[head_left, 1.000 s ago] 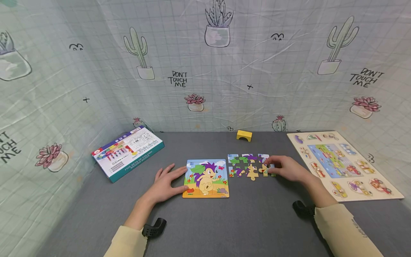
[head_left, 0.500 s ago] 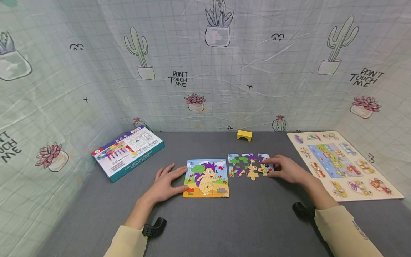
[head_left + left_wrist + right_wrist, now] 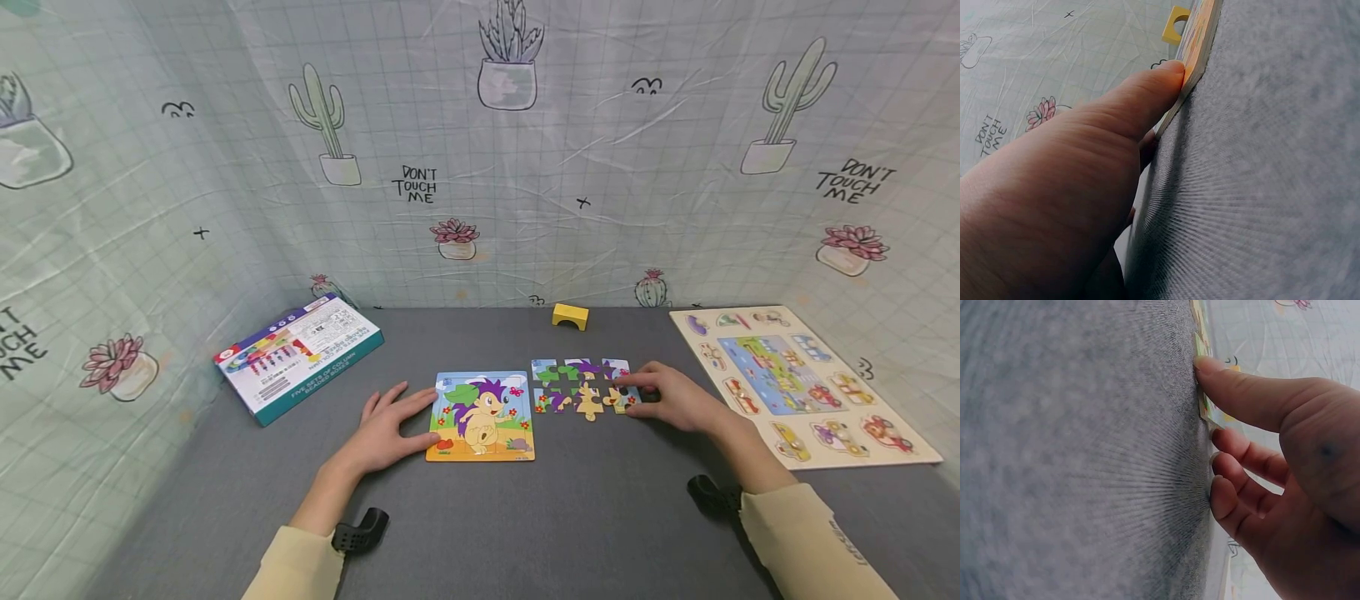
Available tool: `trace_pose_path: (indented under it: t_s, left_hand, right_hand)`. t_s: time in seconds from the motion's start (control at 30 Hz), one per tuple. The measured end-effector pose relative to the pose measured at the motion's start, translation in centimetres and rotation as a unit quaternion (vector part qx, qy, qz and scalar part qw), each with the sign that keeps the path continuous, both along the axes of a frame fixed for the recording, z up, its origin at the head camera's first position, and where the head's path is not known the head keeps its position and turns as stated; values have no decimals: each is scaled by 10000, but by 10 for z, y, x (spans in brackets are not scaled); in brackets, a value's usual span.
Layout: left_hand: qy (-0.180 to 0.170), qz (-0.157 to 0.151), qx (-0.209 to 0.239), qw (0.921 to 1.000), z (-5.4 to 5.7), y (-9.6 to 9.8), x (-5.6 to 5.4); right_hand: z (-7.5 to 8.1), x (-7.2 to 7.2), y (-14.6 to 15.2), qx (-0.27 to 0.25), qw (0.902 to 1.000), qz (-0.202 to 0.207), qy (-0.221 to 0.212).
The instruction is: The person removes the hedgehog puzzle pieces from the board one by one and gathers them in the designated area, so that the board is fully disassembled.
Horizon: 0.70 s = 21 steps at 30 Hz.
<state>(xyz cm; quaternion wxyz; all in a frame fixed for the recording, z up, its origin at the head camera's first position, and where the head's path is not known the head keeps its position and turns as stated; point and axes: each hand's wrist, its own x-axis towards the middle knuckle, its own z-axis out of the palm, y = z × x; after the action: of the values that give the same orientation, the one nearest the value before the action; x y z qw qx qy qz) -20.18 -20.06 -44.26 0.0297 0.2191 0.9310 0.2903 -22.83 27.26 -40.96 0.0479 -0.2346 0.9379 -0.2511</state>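
A square hedgehog puzzle board lies flat on the table. My left hand rests at its left side, fingers spread and the thumb on its edge. To the right of the board, several loose puzzle pieces lie in two rows, partly fitted together. At the right end of the lower row, my right hand pinches a puzzle piece with a red flower between thumb and index finger. The right wrist view shows the thumb against that piece, other fingers curled beside it; the index finger is hidden there.
A yellow arch block stands at the back of the grey table. A flat box lies at the back left. On the right is a wooden board with vehicle pictures. Patterned cloth surrounds the table.
My right hand has shifted slightly left, bringing the end piece close to its neighbours; more of that piece now shows. The left hand and the hedgehog board have stayed in place.
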Motion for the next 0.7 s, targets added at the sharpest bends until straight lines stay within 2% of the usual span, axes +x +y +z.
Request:
trace_pose_path:
  t_s: [0.37,0.7]
  left_hand:
    - [47,-9,21,10000,0,1,0]
    - [47,-28,18,10000,0,0,0]
  right_hand:
    - [-4,-1,4,-67,9999,130,82]
    - [-1,2,2,-159,9996,211,61]
